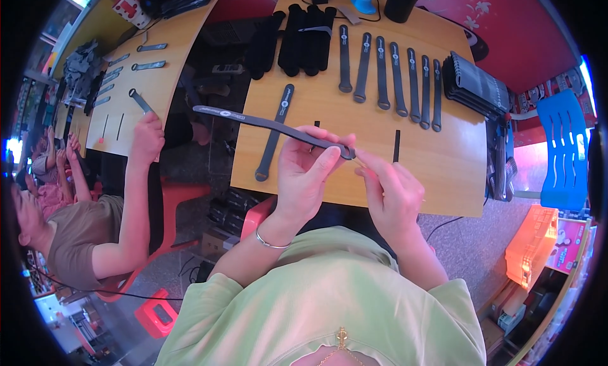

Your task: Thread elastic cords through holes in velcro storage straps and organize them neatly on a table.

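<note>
Strap [266, 121] at chest height, 2 hands near 1 end

Left hand [304, 173] grips the dark strap close to its looped end, thumb on top and fingers curled beneath. The rest runs out past that hand to the left, unsupported above the table [443, 170]. Right hand [396, 192] sits just beside the looped end, fingers bent toward the thumb — whether they pinch something thin there, I cannot tell.

It looks light and flexible, with enough spring to hold out nearly straight; probably neither fragile nor very slippery. Best hold: flat between thumb and fingers just behind the loop — the free length may sway. Beyond lie 7 similar straps [382, 75] in a row.
</note>
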The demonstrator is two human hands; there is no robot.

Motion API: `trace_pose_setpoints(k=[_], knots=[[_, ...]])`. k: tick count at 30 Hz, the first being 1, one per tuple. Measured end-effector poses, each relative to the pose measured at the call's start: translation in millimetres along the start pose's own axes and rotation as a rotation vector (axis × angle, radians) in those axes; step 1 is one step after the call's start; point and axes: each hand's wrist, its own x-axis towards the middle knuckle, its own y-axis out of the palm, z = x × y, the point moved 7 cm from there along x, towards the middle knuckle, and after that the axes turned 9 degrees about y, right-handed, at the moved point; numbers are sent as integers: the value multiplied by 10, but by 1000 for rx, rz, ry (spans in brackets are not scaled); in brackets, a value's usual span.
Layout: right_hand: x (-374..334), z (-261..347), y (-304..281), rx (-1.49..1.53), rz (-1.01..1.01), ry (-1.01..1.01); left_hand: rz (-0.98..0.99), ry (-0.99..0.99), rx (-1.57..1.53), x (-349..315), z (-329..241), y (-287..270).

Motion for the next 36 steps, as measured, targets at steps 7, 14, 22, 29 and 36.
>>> trace_pose_setpoints(k=[7, 14, 22, 29, 36], knots=[[19, 63, -7, -121, 32, -58, -36, -75, -29, -19, 69, 37], [-18, -7, -6, -138, -28, -51, -125, -183, 15, -24, 107, 22], [-13, 1, -2, -119, -28, -56, -132, -211, 1, -47, 155, -29], [-5, 24, -24, -88, -29, -43, -139, -213, -1, -51, 159, -16], [-35, -66, 37, -48, -9, 33, -121, -168, 56, -57, 166, -25]])
